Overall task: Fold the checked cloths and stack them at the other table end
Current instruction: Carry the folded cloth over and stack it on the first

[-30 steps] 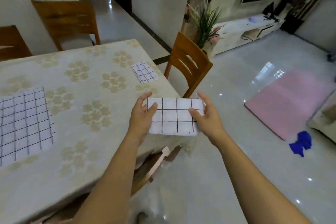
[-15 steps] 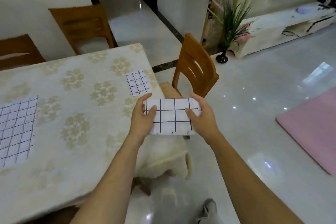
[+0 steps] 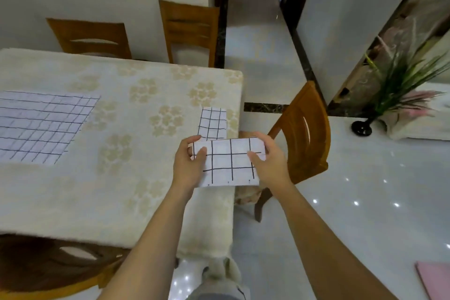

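white cloth with a thin black check, folded into a small rectangle, the held cloth sits flat between both hands above the right edge of the table. the left hand grips its left short end, thumb lying on top and fingers curled round the far corner. the right hand grips the right short end the same way, thumb on the top face and fingers wrapped over the far edge. both hands are closed on the cloth and neither holds anything else. the cloth's right part hangs out past the table edge, over the floor.

just beyond it a second folded cloth lies on the table close to the right edge. the held cloth's far edge overlaps its near edge in this view; whether the two touch i cannot tell.

well to the left, an unfolded cloth in the same check lies spread flat on the table. a cream tablecloth with pale flower clusters covers the table and hangs down at the near corner.

a wooden chair stands at the table's right side, and two more chairs stand on the far side against the wall. another chair back shows at the bottom left. a green plant in a dark vase stands on the glossy pale floor at the right, and a pink mat shows at the lower right corner.
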`<state>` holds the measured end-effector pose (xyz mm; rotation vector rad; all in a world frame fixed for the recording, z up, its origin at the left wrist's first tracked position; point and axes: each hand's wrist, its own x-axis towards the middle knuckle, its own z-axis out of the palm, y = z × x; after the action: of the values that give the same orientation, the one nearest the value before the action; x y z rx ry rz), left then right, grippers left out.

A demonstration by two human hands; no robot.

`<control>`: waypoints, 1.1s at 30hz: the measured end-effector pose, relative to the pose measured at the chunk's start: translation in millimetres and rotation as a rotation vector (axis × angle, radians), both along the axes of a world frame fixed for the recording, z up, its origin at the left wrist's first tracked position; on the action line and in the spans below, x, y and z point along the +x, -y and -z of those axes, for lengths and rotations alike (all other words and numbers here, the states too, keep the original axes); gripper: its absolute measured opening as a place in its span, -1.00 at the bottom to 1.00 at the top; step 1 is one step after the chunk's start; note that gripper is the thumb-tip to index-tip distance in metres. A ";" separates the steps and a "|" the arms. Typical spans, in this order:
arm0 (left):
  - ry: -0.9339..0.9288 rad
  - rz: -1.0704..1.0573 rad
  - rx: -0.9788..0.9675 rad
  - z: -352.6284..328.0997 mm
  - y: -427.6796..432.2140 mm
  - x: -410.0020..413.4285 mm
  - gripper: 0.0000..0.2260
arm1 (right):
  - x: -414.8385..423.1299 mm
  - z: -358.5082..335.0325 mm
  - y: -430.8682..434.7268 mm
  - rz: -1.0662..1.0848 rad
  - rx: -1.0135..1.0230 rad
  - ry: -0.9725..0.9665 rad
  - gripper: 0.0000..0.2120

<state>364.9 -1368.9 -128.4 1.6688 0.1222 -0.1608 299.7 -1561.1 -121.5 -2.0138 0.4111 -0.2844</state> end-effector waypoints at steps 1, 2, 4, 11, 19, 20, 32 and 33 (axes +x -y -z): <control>0.013 -0.018 -0.004 2.2 4.0 9.6 -0.71 | 9.8 4.1 3.9 -0.018 -0.013 -0.006 -0.66; 0.020 -0.036 0.000 5.2 8.8 18.5 -0.71 | 19.1 5.8 7.4 -0.023 -0.010 -0.023 -0.66; 0.040 -0.053 0.004 13.0 19.3 32.9 -0.71 | 33.4 5.4 15.2 -0.031 -0.024 -0.044 -0.63; 0.046 -0.074 -0.025 29.9 37.0 72.0 -0.78 | 97.5 12.1 48.4 -0.092 0.001 -0.133 -0.65; -0.056 -0.217 -0.009 67.3 49.4 104.0 -0.68 | 209.1 31.3 86.8 -0.457 -0.048 -0.161 -0.62; -0.064 -0.246 -0.002 71.1 57.1 107.4 -0.66 | 226.4 35.4 92.5 -0.515 -0.038 -0.152 -0.61; -0.247 -0.617 0.240 109.8 137.0 146.8 -0.52 | 370.6 101.5 113.6 -1.034 -0.225 -0.180 -0.56; -0.253 -0.636 0.245 111.5 138.8 149.3 -0.51 | 376.0 105.4 111.8 -1.056 -0.229 -0.175 -0.55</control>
<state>514.2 -1507.8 -240.0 1.7647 0.8796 0.1325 675.7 -1672.9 -226.9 -2.1991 -0.6218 0.5230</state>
